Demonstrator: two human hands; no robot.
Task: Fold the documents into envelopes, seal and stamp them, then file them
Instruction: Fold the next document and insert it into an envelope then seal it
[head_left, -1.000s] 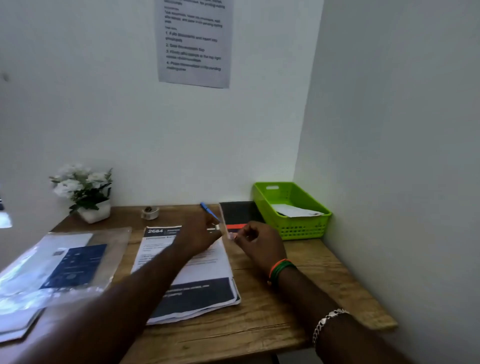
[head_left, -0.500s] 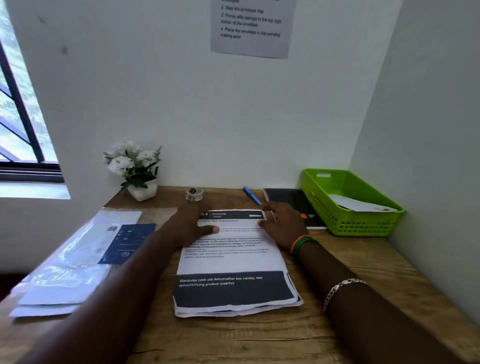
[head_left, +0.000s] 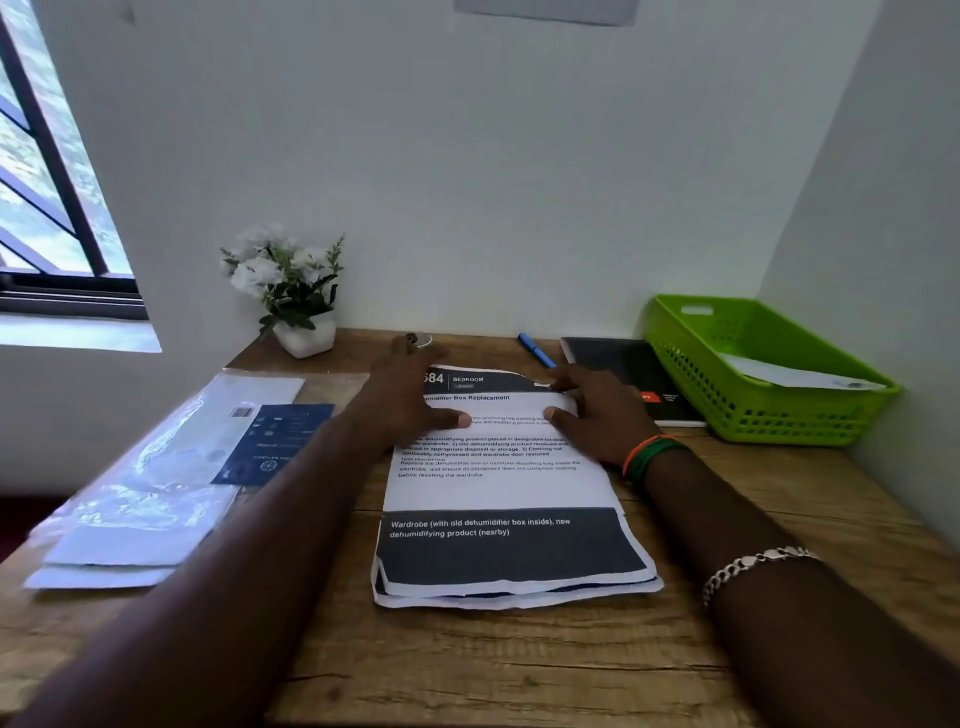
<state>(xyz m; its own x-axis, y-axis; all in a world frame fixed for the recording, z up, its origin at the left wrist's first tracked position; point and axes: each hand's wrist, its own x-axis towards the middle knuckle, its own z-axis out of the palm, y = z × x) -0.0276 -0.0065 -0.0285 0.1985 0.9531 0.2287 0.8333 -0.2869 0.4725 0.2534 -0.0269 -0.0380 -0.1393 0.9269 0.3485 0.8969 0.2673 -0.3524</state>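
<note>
A stack of printed documents lies on the wooden desk in front of me. My left hand rests flat on the top sheet's upper left part, fingers spread. My right hand presses the sheet's upper right part, its fingertips at the top corner, which is slightly lifted. A clear plastic pack of white envelopes with a blue label lies at the left. The green plastic basket at the right back holds a white envelope.
A white pot of flowers stands at the back left. A tape roll peeks out behind my left hand. A blue pen and a black notebook lie at the back. Walls close the back and right side.
Both hands came down from above the desk onto the top of the document stack and spread flat. The camera has tilted down and moved closer.
</note>
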